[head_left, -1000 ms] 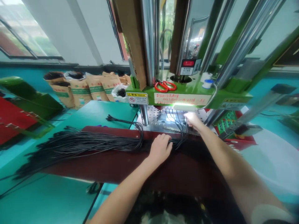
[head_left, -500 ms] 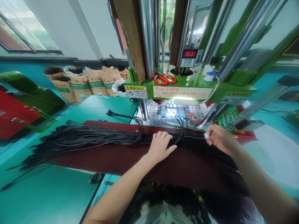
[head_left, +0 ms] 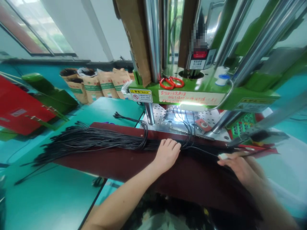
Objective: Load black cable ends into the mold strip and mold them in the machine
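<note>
A long bundle of thin black cables (head_left: 115, 138) lies across a dark red-brown board (head_left: 134, 163). My left hand (head_left: 166, 153) is on the bundle near its middle, fingers curled over the cables and thumb tucked in. Further right, my right hand (head_left: 242, 166) pinches a single black cable (head_left: 203, 150) between thumb and fingers. A small white piece (head_left: 223, 156) shows at those fingertips; whether it is a finger cover or part of the cable I cannot tell. Several cables loop from the lit press bed (head_left: 160, 114) down to the bundle beside my left hand.
A green press (head_left: 203, 92) with steel columns rises behind the board. Red-handled scissors (head_left: 171, 83) and white and blue spools (head_left: 222, 80) sit on it. A button panel (head_left: 243, 124) is at right. Paper sacks (head_left: 105, 84) stand beyond the teal table (head_left: 48, 191).
My right hand has moved right and slightly toward me with the cable at its fingertips. My left hand's thumb has drawn in over the bundle. The head view has shifted slightly.
</note>
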The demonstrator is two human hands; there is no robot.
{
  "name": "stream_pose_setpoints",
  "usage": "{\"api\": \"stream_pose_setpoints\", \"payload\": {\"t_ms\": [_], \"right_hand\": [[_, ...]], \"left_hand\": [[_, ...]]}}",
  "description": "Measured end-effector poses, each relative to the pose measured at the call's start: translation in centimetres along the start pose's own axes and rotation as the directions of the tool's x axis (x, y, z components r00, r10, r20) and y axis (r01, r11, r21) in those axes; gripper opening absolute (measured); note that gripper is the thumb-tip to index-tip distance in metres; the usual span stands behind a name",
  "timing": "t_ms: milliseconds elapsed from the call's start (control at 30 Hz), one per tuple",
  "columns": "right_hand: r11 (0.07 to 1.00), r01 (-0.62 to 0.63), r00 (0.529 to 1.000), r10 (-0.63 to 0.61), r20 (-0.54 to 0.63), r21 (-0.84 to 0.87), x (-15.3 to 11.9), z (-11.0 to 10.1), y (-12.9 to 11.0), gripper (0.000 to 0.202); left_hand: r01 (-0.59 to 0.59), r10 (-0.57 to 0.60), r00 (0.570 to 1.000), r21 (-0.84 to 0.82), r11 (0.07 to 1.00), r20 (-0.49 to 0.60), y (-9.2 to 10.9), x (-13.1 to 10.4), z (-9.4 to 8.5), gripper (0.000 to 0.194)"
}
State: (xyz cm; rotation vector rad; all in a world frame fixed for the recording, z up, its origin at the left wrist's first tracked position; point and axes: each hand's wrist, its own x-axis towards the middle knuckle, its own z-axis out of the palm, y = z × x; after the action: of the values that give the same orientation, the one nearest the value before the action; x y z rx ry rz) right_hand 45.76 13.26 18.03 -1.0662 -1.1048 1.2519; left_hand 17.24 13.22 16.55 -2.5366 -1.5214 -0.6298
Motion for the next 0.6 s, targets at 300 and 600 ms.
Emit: {"api": "stream_pose_setpoints", "payload": {"t_ms": [300, 600], "right_hand": [[0.995, 0.021, 0.968, 0.003, -0.253, 0.093, 1.8, 1.4, 0.5, 0.014], [0.991, -0.006, 0.909, -0.051, -0.414, -0.135, 0.8, 1.1, 0.3, 0.014]], "left_hand": [[-0.109, 0.110, 0.994, 0.036, 0.993, -0.021, -0.9, -0.2, 0.6, 0.013], [-0.120, 0.120, 0.991, 0.007, 0.993, -0.056, -1.2, -0.1, 1.1, 0.011]]}}
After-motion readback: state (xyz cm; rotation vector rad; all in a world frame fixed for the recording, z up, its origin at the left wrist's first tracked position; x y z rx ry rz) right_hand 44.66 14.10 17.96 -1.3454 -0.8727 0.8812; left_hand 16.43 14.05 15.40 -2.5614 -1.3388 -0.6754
